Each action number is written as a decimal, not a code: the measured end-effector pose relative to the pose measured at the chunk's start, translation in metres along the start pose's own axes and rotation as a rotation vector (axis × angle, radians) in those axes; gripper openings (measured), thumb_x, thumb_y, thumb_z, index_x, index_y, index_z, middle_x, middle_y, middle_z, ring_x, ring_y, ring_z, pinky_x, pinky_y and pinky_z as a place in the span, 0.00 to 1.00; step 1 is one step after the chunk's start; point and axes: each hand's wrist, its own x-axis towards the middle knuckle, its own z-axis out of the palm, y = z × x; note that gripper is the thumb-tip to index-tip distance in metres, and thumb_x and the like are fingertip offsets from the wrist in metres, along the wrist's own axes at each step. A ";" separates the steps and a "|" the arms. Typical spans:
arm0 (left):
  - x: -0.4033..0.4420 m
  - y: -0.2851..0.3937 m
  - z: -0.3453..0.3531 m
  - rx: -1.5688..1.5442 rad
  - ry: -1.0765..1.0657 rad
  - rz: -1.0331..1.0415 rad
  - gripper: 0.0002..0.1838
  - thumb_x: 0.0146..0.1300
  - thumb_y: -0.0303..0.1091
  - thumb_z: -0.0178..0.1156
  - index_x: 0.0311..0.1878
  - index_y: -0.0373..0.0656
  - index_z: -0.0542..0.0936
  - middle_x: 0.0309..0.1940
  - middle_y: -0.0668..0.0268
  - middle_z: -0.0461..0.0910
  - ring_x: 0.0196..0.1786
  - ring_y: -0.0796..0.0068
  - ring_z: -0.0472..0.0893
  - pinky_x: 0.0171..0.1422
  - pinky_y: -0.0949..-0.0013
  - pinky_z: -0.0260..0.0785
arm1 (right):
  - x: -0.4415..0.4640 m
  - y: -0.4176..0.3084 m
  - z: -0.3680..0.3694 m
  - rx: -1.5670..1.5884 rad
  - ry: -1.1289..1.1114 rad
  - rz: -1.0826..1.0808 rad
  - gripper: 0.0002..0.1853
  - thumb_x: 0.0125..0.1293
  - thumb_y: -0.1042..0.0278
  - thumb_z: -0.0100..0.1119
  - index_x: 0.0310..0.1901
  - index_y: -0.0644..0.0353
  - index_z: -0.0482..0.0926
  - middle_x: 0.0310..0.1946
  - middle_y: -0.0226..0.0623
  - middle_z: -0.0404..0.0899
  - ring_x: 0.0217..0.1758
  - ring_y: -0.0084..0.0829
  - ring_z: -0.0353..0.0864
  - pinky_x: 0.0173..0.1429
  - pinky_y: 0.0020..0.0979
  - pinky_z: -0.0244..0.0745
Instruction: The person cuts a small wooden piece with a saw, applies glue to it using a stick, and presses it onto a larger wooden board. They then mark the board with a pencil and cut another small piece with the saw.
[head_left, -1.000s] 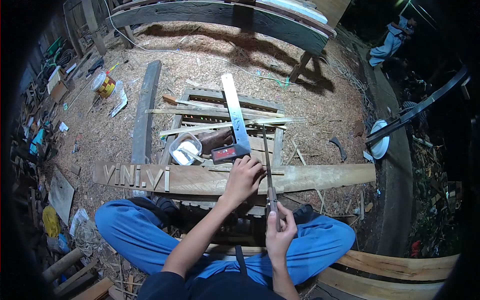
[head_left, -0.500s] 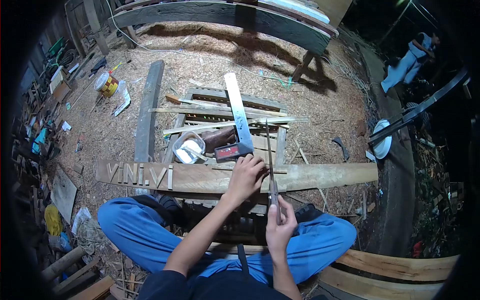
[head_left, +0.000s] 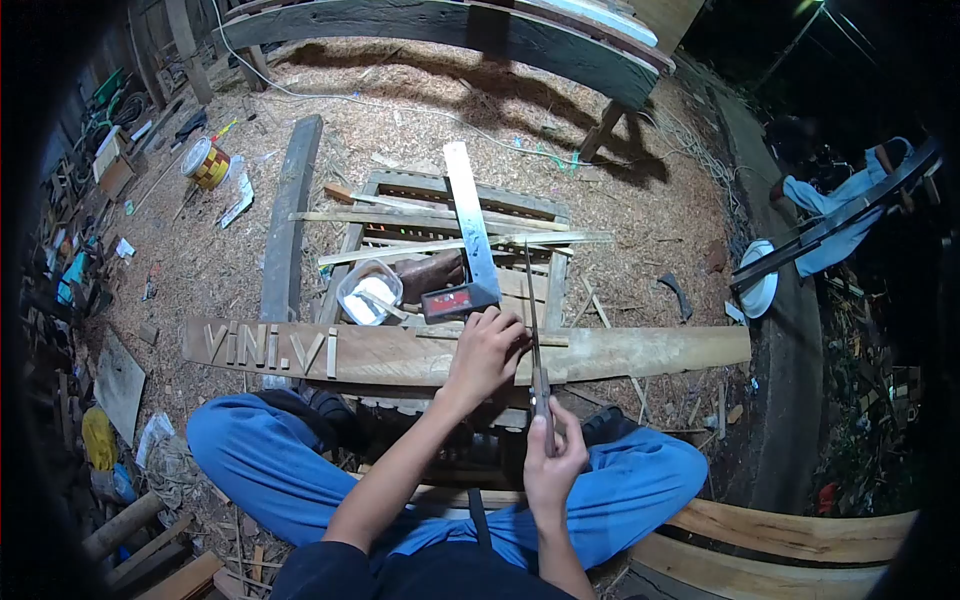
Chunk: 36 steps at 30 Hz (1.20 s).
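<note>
My right hand (head_left: 556, 455) is closed around the brown handle of a handsaw (head_left: 533, 325), whose blade appears as a narrow line pointing away from me. Left of the blade, my left hand (head_left: 484, 355) pinches a thin wooden strip (head_left: 440, 334) against a long plank (head_left: 640, 352); some fingertips are hidden. The saw crosses the strip just right of those fingers. Raised wooden letters (head_left: 270, 348) sit on the plank's left part. Just beyond my left hand lies a try square (head_left: 468, 225) with a dark handle, beside a plastic tub (head_left: 370, 292) holding white stuff and a stick.
Several loose strips (head_left: 400, 216) lie on a slatted wooden crate (head_left: 555, 285) under the square. A dark beam (head_left: 292, 215) runs along the left, near a yellow-red bucket (head_left: 206, 164). At the back stands a bench (head_left: 400, 22). Another person (head_left: 840, 200) is at the right, past a white basin (head_left: 760, 280).
The view has shifted slightly, so the scene sits a little further left. The person at the right has gone from standing to bending low. My hands keep nearly the same pose on saw and strip.
</note>
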 end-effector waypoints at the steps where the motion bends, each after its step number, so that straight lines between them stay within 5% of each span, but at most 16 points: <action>1: -0.001 0.000 0.001 0.001 -0.006 0.000 0.08 0.61 0.32 0.72 0.40 0.43 0.84 0.43 0.65 0.81 0.50 0.60 0.78 0.55 0.59 0.67 | 0.007 -0.008 0.003 0.035 -0.024 0.057 0.18 0.78 0.72 0.63 0.64 0.73 0.79 0.40 0.35 0.86 0.35 0.16 0.80 0.36 0.22 0.74; 5: 0.002 0.000 -0.001 -0.001 0.006 0.004 0.08 0.64 0.35 0.72 0.40 0.43 0.84 0.42 0.65 0.81 0.49 0.61 0.78 0.55 0.58 0.67 | 0.002 0.004 -0.010 0.150 -0.059 0.231 0.18 0.79 0.73 0.62 0.65 0.73 0.78 0.47 0.40 0.86 0.40 0.19 0.84 0.41 0.22 0.78; 16: 0.003 -0.002 0.001 0.002 0.001 -0.012 0.09 0.62 0.33 0.73 0.42 0.42 0.84 0.43 0.64 0.81 0.50 0.60 0.78 0.56 0.59 0.66 | -0.014 -0.005 -0.001 -0.100 -0.034 -0.034 0.18 0.76 0.74 0.63 0.63 0.74 0.80 0.46 0.49 0.89 0.44 0.26 0.89 0.45 0.29 0.84; 19: -0.001 0.000 0.000 -0.044 -0.023 -0.021 0.09 0.62 0.32 0.73 0.42 0.41 0.84 0.43 0.64 0.81 0.50 0.60 0.78 0.56 0.59 0.66 | -0.011 -0.007 -0.005 -0.066 -0.070 0.111 0.18 0.75 0.74 0.64 0.62 0.74 0.80 0.47 0.51 0.89 0.47 0.29 0.91 0.47 0.31 0.86; 25: 0.001 0.001 0.000 -0.035 -0.014 -0.021 0.08 0.66 0.35 0.71 0.40 0.42 0.83 0.41 0.63 0.81 0.49 0.58 0.78 0.56 0.58 0.68 | -0.012 -0.009 -0.010 0.010 -0.066 0.158 0.17 0.77 0.74 0.62 0.62 0.74 0.79 0.49 0.47 0.89 0.48 0.26 0.89 0.51 0.29 0.85; 30: 0.002 0.001 -0.001 -0.019 0.000 0.005 0.09 0.66 0.35 0.71 0.40 0.41 0.83 0.41 0.63 0.80 0.49 0.59 0.78 0.55 0.57 0.68 | 0.007 0.000 0.003 0.056 -0.031 0.033 0.18 0.78 0.72 0.62 0.63 0.73 0.79 0.46 0.43 0.88 0.41 0.22 0.85 0.43 0.26 0.82; 35: 0.002 0.000 0.001 -0.031 0.000 -0.022 0.08 0.63 0.33 0.73 0.41 0.42 0.85 0.42 0.64 0.81 0.49 0.60 0.78 0.54 0.58 0.66 | -0.006 -0.006 -0.012 0.056 -0.080 0.153 0.17 0.79 0.72 0.62 0.63 0.73 0.79 0.44 0.39 0.87 0.40 0.19 0.84 0.43 0.23 0.80; 36: 0.004 0.001 0.000 -0.030 -0.007 -0.023 0.08 0.63 0.33 0.73 0.41 0.42 0.85 0.42 0.64 0.81 0.49 0.60 0.78 0.54 0.58 0.66 | -0.004 -0.007 -0.011 0.070 -0.077 0.143 0.18 0.79 0.70 0.62 0.64 0.72 0.78 0.42 0.33 0.84 0.36 0.15 0.78 0.37 0.21 0.72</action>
